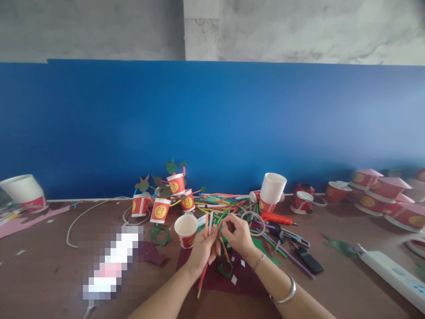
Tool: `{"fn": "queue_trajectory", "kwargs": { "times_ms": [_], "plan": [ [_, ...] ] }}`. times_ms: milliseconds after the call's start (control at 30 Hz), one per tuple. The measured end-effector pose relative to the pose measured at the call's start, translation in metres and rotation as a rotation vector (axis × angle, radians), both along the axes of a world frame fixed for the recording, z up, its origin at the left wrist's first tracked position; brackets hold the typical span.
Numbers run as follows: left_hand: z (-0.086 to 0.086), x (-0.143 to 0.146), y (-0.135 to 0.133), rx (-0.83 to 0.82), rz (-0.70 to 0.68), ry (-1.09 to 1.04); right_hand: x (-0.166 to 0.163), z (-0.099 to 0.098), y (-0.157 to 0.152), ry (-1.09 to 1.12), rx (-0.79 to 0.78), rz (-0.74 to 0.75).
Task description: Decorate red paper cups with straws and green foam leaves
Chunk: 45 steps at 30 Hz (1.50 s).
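Left hand [202,250] closed around straw bundle [207,228], a few straws held upright. Exact count unclear, but the red one sticks out below the fist toward the front edge. Right hand [239,237] just beside it, fingertips pinched narrow on orange straw [224,249], which slants down between the two hands. Two bracelets on the right arm. Both hands are over the dark red sheet [247,279] at the middle of the table [332,292] front edge. One open paper cup [186,230] sits just left of the left hand, upright. Behind it, four decorated cups [160,211] are clustered near the back edge, with green cutouts on stems. The loose straw pile [219,204] lies behind the hands, up to the blue wall panel [212,128] that closes the back edge. One tilted cup stack [271,191] is right of the pile and one red tool [277,218] lies in front of it. One black key fob [309,260] is right of the right wrist. One power strip [392,274] runs along the front right corner. There are lidded cups [388,188] at the back right, but the count is unclear. One big cup [25,191] is at the far left edge. A white cable [86,212] loops at back left. Bare tabletop shows between the fob and the strip, and along the front edge left of the left forearm.
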<state>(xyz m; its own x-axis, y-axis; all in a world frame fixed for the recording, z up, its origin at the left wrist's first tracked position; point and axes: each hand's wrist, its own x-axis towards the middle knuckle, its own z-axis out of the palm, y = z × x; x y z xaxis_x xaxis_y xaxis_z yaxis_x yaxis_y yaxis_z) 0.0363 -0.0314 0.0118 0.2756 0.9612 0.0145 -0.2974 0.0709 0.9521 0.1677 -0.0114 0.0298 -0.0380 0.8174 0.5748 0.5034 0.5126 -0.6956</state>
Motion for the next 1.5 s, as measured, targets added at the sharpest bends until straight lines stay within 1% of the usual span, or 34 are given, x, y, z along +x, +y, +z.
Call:
{"fn": "queue_trajectory", "kwargs": {
  "times_ms": [100, 167, 200, 300, 367, 433, 600, 800, 1000, 1100, 1200, 1333, 1500],
  "plan": [
    [0.0, 0.001, -0.003, -0.023, -0.046, -0.046, 0.009, -0.001, 0.007, 0.022, 0.044, -0.063],
    [0.0, 0.002, -0.004, -0.021, -0.059, -0.044, 0.016, 0.0, 0.012, 0.09, 0.042, -0.115],
    [0.0, 0.003, -0.005, -0.017, -0.052, -0.035, 0.018, -0.001, 0.014, 0.121, 0.028, -0.114],
    [-0.001, 0.005, -0.004, -0.001, 0.023, -0.002, 0.018, -0.002, 0.013, 0.136, -0.013, -0.021],
    [-0.001, 0.005, -0.003, 0.016, 0.078, 0.018, 0.015, -0.004, 0.01, 0.082, -0.012, 0.05],
    [-0.002, 0.004, -0.001, 0.035, 0.107, 0.036, 0.012, -0.006, 0.006, 0.027, 0.004, 0.083],
    [-0.002, 0.003, -0.001, 0.074, 0.121, 0.096, 0.009, -0.006, 0.003, -0.044, -0.004, 0.099],
    [0.002, 0.004, -0.004, 0.096, 0.149, 0.175, 0.007, -0.005, 0.003, -0.125, -0.017, 0.136],
    [0.003, 0.004, -0.005, 0.133, 0.166, 0.215, 0.005, -0.006, 0.003, -0.135, 0.005, 0.097],
    [0.001, 0.004, -0.005, 0.122, 0.14, 0.195, 0.004, -0.005, 0.002, -0.124, 0.049, 0.043],
    [-0.001, 0.005, -0.004, 0.077, 0.074, 0.142, 0.005, -0.005, 0.004, -0.129, 0.119, 0.012],
    [-0.001, 0.003, -0.001, 0.013, -0.01, 0.063, 0.01, -0.006, 0.007, -0.179, 0.226, 0.038],
    [0.001, 0.001, 0.0, -0.064, -0.084, -0.058, 0.013, -0.005, 0.009, -0.216, 0.298, 0.047]
  ]
}}
